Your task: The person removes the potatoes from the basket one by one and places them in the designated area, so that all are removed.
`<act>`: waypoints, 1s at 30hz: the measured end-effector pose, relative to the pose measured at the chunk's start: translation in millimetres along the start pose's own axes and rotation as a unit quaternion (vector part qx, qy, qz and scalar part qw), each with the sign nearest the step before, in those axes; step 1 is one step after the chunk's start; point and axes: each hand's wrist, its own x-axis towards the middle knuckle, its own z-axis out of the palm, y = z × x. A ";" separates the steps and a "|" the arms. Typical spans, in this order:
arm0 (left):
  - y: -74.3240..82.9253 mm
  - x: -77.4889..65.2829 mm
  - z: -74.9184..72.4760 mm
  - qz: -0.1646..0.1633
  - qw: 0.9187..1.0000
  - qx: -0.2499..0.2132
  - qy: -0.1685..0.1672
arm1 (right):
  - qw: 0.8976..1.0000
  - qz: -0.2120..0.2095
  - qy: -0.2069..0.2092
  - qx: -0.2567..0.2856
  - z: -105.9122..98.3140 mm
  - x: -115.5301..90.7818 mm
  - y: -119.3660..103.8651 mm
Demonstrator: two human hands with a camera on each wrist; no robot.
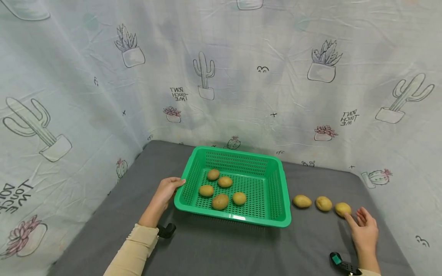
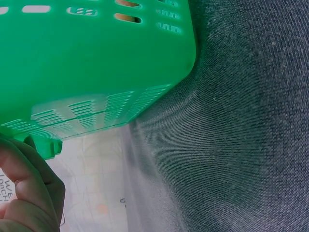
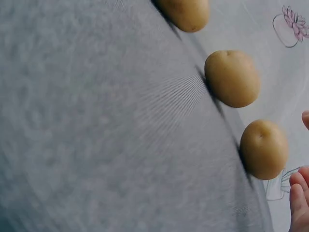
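My left hand point(image 1: 168, 188) holds the left rim of a green plastic basket point(image 1: 233, 219), thumb on top and the other fingers beneath the edge. In the left wrist view, curled fingers point(image 2: 29, 188) show under the basket wall point(image 2: 96, 58). Several potatoes point(image 1: 220, 201) lie inside, toward the left half. To the right of the basket, three potatoes stand in a row: one nearest the basket point(image 1: 302, 201), a middle one point(image 1: 324, 204) and an outer one point(image 1: 343, 209). My right hand point(image 1: 365, 230) is beside the outer potato, thumb and fingers spread, gripping nothing.
Dark grey cloth point(image 1: 221, 249) covers the table. A pale curtain point(image 1: 241, 96) printed with cacti hangs behind it and along both sides, close to the basket's far edge. Black straps with devices point(image 1: 342, 263) are worn at both wrists.
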 end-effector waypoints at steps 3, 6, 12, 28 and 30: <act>1.5 0.1 -0.4 0.000 1.000 0.000 0.000 | 1.000 -0.009 -0.006 0.005 -1.2 -1.9 -5.4; 2.6 0.0 -0.6 -0.001 1.000 0.001 -0.001 | 1.000 -0.021 -0.015 0.008 -1.4 -3.9 -11.7; 2.4 -0.3 0.2 -0.008 1.000 -0.005 0.002 | 0.996 -0.074 -0.024 0.033 1.5 -9.9 -24.9; 1.8 -0.3 0.7 -0.004 1.000 -0.015 -0.005 | 0.980 -0.179 -0.088 0.028 6.8 -29.0 -63.0; 2.1 0.0 0.7 -0.002 1.000 -0.014 -0.005 | 0.977 -0.191 -0.091 0.032 7.8 -30.1 -67.4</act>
